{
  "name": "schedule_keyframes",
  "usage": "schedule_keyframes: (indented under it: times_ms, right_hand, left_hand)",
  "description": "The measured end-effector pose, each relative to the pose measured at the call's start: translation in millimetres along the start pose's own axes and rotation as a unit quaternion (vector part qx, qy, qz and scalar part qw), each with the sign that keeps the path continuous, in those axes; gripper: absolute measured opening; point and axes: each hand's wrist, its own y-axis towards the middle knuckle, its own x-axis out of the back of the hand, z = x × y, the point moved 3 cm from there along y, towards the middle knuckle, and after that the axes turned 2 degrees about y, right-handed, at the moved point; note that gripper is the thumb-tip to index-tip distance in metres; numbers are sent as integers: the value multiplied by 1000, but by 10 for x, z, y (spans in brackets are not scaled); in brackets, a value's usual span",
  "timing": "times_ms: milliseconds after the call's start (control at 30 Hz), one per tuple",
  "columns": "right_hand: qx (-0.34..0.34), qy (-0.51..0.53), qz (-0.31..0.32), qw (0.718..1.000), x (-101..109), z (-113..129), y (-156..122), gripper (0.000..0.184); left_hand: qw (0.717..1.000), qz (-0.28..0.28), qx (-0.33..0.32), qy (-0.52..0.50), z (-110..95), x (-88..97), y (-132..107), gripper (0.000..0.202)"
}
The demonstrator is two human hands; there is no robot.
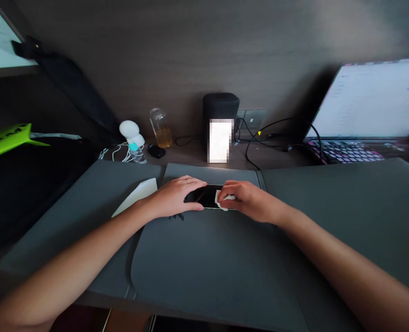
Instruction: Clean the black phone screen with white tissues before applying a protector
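A dark smartphone (209,196) lies flat and sideways on the grey mat (207,258), its black screen facing up. My left hand (177,198) grips the phone's left end, thumb along the near edge and fingers along the far edge. A folded white tissue (221,201) is pinched in my right hand (244,199) and touches the right part of the screen. The phone's right end is hidden behind that hand. Beside my left wrist lies a white sheet of paper (138,196), partly covered by the forearm.
Behind the mat stand a black speaker (221,103), a glass bottle (161,129) with amber liquid, a black key fob (156,151) and a white round device (130,130). Cables (260,138) trail towards an open laptop (373,106) at right. A dark bag (45,193) sits at left.
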Motion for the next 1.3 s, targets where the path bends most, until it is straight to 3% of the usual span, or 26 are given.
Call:
schedule_keyframes:
  times_ms: [133, 233, 400, 567, 767, 867, 967, 1067, 1167, 1300]
  right_hand:
    - [-24, 0, 29, 999, 92, -35, -58, 12]
    - [-11, 2, 51, 999, 50, 16, -68, 12]
    - [4, 6, -6, 1000, 12, -11, -23, 13]
    - [-15, 12, 43, 999, 27, -5, -70, 14]
    - [-14, 5, -45, 999, 25, -70, -10, 13]
    - [-35, 12, -10, 999, 72, -94, -44, 12]
    - [-3, 19, 34, 999, 4, 10, -42, 14]
    - [13, 21, 1, 1000, -56, 31, 17, 14]
    - [-5, 18, -30, 999, 16, -86, 21, 12]
    - [-4, 11, 9, 1000, 82, -103, -61, 15]
  left_hand:
    - [1000, -4, 4, -4, 4, -3, -2, 54]
    - [1000, -3, -1, -8, 0, -1, 2, 54]
    - [1000, 1, 5, 2, 1, -2, 5, 55]
    - [1000, -3, 3, -4, 1, -1, -1, 55]
    - [1000, -4, 3, -2, -8, 4, -2, 53]
    - [1000, -5, 6, -4, -15, 16, -1, 53]
    - [1000, -2, 1, -3, -17, 18, 4, 53]
    - [1000, 0, -1, -6, -7, 7, 5, 53]
    - [1000, -3, 2, -7, 1, 1, 2, 54]
    - [1000, 1, 3, -5, -9, 11, 0, 53]
